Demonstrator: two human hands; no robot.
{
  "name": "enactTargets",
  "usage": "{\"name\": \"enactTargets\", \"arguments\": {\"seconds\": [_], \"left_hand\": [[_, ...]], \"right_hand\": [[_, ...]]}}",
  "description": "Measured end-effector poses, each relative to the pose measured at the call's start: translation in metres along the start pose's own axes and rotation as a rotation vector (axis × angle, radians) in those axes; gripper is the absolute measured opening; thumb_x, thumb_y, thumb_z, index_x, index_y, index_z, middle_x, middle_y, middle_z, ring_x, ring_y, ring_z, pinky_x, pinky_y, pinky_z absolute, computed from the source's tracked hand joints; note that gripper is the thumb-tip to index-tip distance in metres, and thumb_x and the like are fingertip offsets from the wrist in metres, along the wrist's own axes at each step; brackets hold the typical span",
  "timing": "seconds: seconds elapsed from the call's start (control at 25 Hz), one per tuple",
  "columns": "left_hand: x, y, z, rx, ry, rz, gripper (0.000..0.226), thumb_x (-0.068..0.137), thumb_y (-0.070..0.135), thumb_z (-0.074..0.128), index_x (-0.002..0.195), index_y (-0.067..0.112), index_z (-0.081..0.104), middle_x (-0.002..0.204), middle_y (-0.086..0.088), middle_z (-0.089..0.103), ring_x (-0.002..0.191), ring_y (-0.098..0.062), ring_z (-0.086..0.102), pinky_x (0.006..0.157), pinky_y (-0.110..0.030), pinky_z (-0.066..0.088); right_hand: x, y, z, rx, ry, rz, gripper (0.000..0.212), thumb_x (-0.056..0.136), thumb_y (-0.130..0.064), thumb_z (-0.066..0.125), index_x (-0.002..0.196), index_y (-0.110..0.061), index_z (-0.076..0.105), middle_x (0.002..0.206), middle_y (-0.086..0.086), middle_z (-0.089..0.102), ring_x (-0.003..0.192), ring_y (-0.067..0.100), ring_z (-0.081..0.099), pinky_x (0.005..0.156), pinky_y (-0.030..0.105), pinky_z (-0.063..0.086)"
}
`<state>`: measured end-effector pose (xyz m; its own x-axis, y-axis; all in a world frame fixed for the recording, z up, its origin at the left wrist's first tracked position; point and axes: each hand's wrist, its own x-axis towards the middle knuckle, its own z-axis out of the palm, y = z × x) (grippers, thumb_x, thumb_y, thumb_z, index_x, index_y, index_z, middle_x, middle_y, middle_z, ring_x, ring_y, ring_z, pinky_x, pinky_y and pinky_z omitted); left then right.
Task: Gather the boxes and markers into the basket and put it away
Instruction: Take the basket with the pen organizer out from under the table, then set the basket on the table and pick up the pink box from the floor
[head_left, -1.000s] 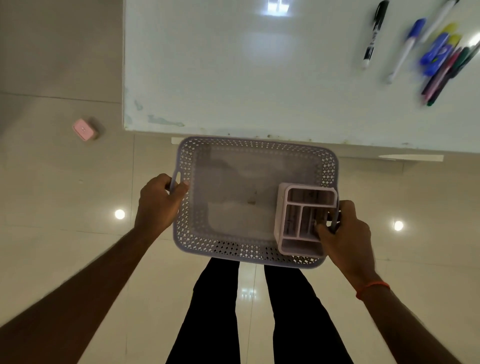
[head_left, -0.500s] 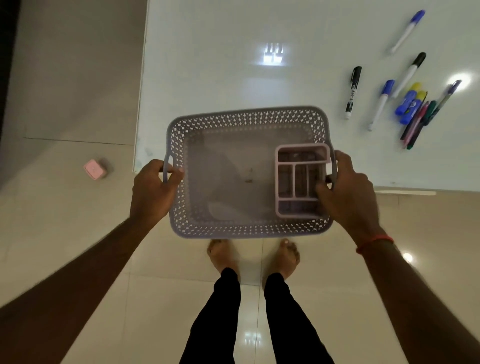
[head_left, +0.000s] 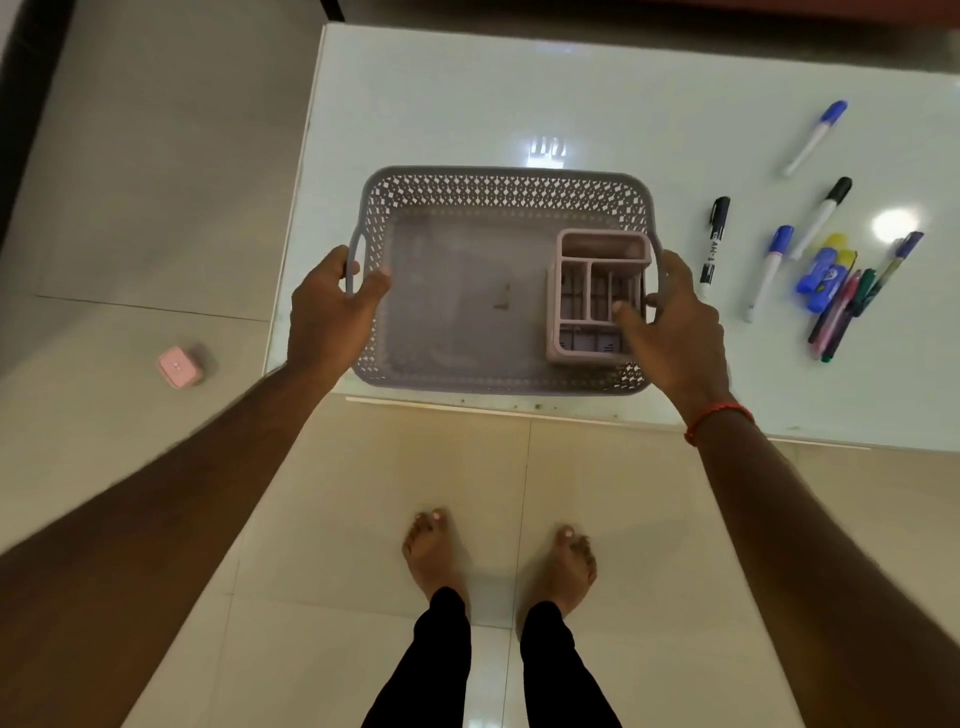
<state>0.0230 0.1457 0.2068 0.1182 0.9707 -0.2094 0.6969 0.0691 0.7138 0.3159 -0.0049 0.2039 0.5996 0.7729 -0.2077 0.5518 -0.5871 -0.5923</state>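
A grey perforated basket (head_left: 498, 189) rests over the near left part of the white table (head_left: 519, 93). My left hand (head_left: 332, 312) grips its left handle and my right hand (head_left: 670, 317) grips its right handle. Inside, at the right end, stands a pink divided organizer box (head_left: 597, 291). Several markers lie on the table to the right: a black one (head_left: 716, 244), a blue-capped one (head_left: 769, 270), another blue-capped one (head_left: 815, 136), and a bunch of coloured ones (head_left: 841, 296). A small pink box (head_left: 179, 366) lies on the floor at left.
The table's near edge (head_left: 519, 410) runs just below the basket. Beige floor tiles surround it. My bare feet (head_left: 498, 556) stand in front of the table.
Both hands carried the basket forward from beyond the table's edge onto the table top. The markers and the pink floor box kept their places.
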Motion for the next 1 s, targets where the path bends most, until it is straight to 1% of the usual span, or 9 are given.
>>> {"name": "enactTargets", "arguments": {"seconds": [0.08,0.2,0.28,0.36,0.48,0.64,0.72,0.84,1.0], "left_hand": [[0.002,-0.003,0.005,-0.008,-0.005,-0.009,0.043,0.090,0.050,0.060,0.110,0.011,0.057,0.111,-0.002,0.065,0.090,-0.021,0.064,0.071,-0.029,0.047],[0.000,-0.009,0.011,-0.018,-0.054,-0.043,0.062,0.092,0.052,0.062,0.139,0.016,0.046,0.142,-0.001,0.054,0.118,-0.022,0.061,0.088,-0.027,0.044],[-0.003,-0.010,0.012,-0.044,-0.084,-0.055,0.076,0.092,0.051,0.062,0.154,0.020,0.030,0.157,-0.004,0.038,0.134,-0.023,0.051,0.099,-0.029,0.041],[-0.009,-0.007,0.010,-0.012,-0.090,-0.009,0.087,0.092,0.049,0.064,0.159,0.021,0.016,0.164,-0.004,0.023,0.147,-0.025,0.032,0.114,-0.041,0.035],[-0.018,0.001,0.003,0.175,-0.047,0.175,0.090,0.087,0.055,0.062,0.158,0.019,0.019,0.164,-0.005,0.021,0.151,-0.026,0.020,0.116,-0.057,0.027],[-0.040,0.018,-0.005,0.257,-0.084,0.281,0.080,0.084,0.055,0.057,0.150,0.015,0.036,0.157,-0.009,0.034,0.146,-0.030,0.030,0.110,-0.061,0.036],[-0.055,0.026,-0.012,0.322,-0.113,0.300,0.076,0.084,0.055,0.056,0.148,0.017,0.038,0.156,-0.007,0.036,0.149,-0.032,0.025,0.111,-0.061,0.033],[-0.087,0.042,-0.030,0.331,-0.139,0.268,0.072,0.085,0.055,0.056,0.146,0.021,0.038,0.156,-0.002,0.037,0.152,-0.029,0.019,0.113,-0.060,0.025],[-0.127,0.075,-0.063,0.330,-0.214,0.252,0.072,0.087,0.059,0.054,0.147,0.025,0.035,0.156,-0.001,0.039,0.151,-0.028,0.022,0.114,-0.059,0.024]], "right_hand": [[0.001,0.001,0.008,0.036,0.031,0.003,0.065,0.090,-0.042,0.059,0.148,-0.033,0.030,0.127,0.005,0.064,0.097,0.023,0.066,0.088,0.046,0.056],[-0.004,0.002,0.016,0.152,0.032,0.014,0.067,0.092,-0.043,0.061,0.149,-0.030,0.030,0.142,0.006,0.053,0.119,0.023,0.058,0.100,0.046,0.050],[-0.011,0.003,0.019,0.179,0.032,-0.034,0.066,0.093,-0.040,0.062,0.149,-0.027,0.030,0.145,0.005,0.047,0.128,0.017,0.049,0.105,0.046,0.048],[-0.019,0.004,0.020,0.072,0.033,-0.048,0.067,0.092,-0.042,0.062,0.149,-0.024,0.030,0.151,0.009,0.036,0.135,0.022,0.040,0.108,0.051,0.043],[-0.030,-0.002,0.016,-0.119,0.037,-0.065,0.067,0.089,-0.048,0.063,0.146,-0.025,0.034,0.160,0.014,0.019,0.145,0.034,0.025,0.111,0.057,0.031],[-0.042,-0.021,0.004,-0.157,0.024,-0.175,0.052,0.087,-0.049,0.063,0.131,-0.027,0.048,0.159,0.011,0.020,0.145,0.031,0.023,0.111,0.046,0.025],[-0.049,-0.035,-0.004,-0.146,0.007,-0.214,0.045,0.087,-0.050,0.062,0.125,-0.026,0.053,0.157,0.009,0.024,0.143,0.028,0.025,0.110,0.042,0.024],[-0.071,-0.058,-0.021,-0.110,-0.063,-0.218,0.041,0.088,-0.047,0.063,0.122,-0.025,0.057,0.155,0.009,0.029,0.143,0.027,0.027,0.111,0.048,0.029],[-0.103,-0.092,-0.053,-0.058,-0.109,-0.223,0.039,0.089,-0.046,0.062,0.121,-0.025,0.058,0.150,0.008,0.034,0.142,0.026,0.027,0.110,0.049,0.029]]}}
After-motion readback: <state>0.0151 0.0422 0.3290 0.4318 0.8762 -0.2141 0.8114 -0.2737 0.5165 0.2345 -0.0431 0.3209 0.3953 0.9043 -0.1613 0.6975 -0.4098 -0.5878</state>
